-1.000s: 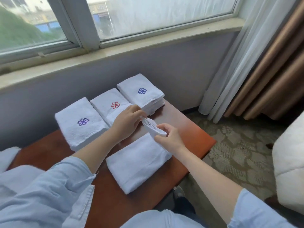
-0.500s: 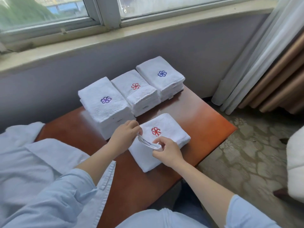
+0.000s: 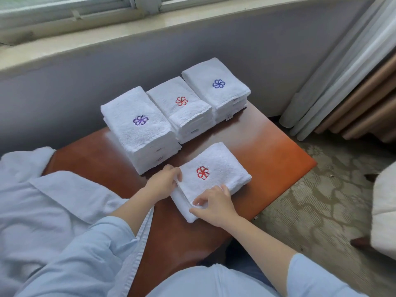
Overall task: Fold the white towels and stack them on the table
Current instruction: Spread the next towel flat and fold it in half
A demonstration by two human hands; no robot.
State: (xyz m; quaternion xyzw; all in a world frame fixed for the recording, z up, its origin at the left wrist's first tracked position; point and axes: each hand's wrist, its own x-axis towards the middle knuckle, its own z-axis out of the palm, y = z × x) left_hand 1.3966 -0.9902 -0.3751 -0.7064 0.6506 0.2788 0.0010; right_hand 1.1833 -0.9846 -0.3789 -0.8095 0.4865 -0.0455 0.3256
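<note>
We look down from head height at a reddish-brown wooden tabletop [image 3: 267,151] set against a grey wall below a window sill [image 3: 107,33]. At the far left, a pale blue garment [image 3: 42,200] lies crumpled over the end of the tabletop. Just to its right stands the purple-flower stack [image 3: 137,133], a pile of folded white towels with a purple flower emblem on top. The red-flower stack [image 3: 184,110] sits beside it, touching or nearly touching, and farther right, closest to the wall, is the blue-flower stack [image 3: 216,86]. The three piles form a slanting row along the back of the tabletop. In front of them, near the front edge, we see the folded towel [image 3: 214,174] lying flat on the wood, apart from the stacks, with a red flower emblem facing up. The two hands are apart, one at each near corner of this towel. The left hand [image 3: 164,183] curls its fingers over the towel's left edge and grips it. The right hand [image 3: 212,203] pinches the upper layer at the near edge between thumb and fingertips. Right of the tabletop, white and tan curtains [image 3: 342,71] hang down to a patterned carpet [image 3: 321,200], and a white cushion [image 3: 385,211] shows at the far right edge.
</note>
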